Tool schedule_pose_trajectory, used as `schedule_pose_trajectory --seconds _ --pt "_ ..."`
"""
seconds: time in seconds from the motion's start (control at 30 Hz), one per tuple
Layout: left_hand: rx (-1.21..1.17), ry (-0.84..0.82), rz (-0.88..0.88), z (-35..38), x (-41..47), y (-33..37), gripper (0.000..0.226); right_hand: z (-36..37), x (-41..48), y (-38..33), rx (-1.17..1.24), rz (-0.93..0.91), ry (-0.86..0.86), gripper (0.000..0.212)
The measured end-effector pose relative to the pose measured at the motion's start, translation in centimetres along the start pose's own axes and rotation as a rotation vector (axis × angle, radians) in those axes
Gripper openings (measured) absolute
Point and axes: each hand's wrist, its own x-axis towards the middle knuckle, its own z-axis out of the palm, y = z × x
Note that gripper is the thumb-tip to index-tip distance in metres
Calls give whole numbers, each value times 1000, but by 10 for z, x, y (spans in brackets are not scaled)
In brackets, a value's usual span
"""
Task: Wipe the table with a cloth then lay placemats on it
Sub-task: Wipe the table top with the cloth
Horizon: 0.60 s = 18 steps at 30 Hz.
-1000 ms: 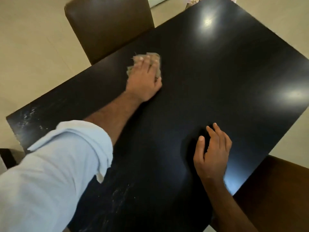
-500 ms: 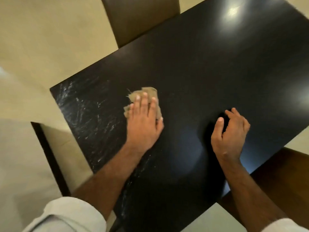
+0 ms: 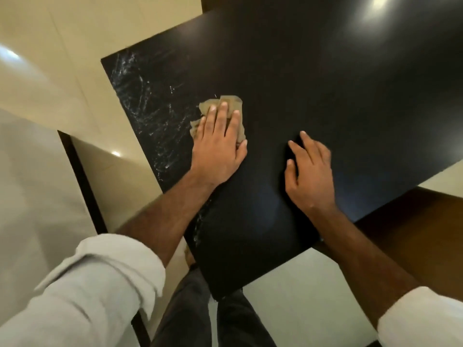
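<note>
Much white residue (image 3: 140, 103) near the tabletop's (image 3: 325, 83) left corner may be smeared by the cloth (image 3: 231, 100) pressed under the flat left hand (image 3: 218, 146); right hand (image 3: 310, 171) rested spread.

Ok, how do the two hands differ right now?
The left hand presses flat on the crumpled beige cloth, fingers straight and together; the right hand rests on the bare glossy black table, fingers loosely spread, holding nothing. The white streaks lie beside the left hand, not the right. Both are palm-down.
</note>
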Motion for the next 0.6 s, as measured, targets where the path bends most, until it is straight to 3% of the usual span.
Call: schedule_pose_trajectory --seconds 0.1,0.27,0.4,0.6 --pt "-16 -18 106 5 -10 29 78 8 -5 -10 -19 17 36 51" --pt "4 -125 279 10 -117 28 80 11 -4 -14 -28 110 68 51" --pt "42 -193 200 8 -166 -30 88 11 -8 -22 -93 149 101 51" --pt "35 -74 38 2 -96 -30 80 17 -11 -27 -143 145 160 48"
